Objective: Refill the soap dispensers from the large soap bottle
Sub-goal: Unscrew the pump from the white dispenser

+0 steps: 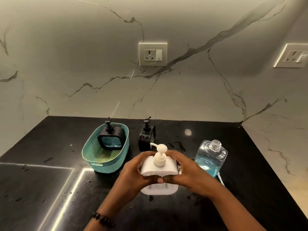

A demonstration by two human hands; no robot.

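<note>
A white soap dispenser with a cream pump stands on the black counter in front of me. My left hand grips its left side and my right hand grips its right side, thumbs across its front. To the right stands the large clear soap bottle, uncapped and partly full of blue soap. A black dispenser sits inside a teal basket. A second black dispenser stands behind the white one.
The black counter carries wet spots and bright light reflections on the left. A marble wall with two power sockets rises behind. A white object pokes out behind the large bottle, by my right wrist.
</note>
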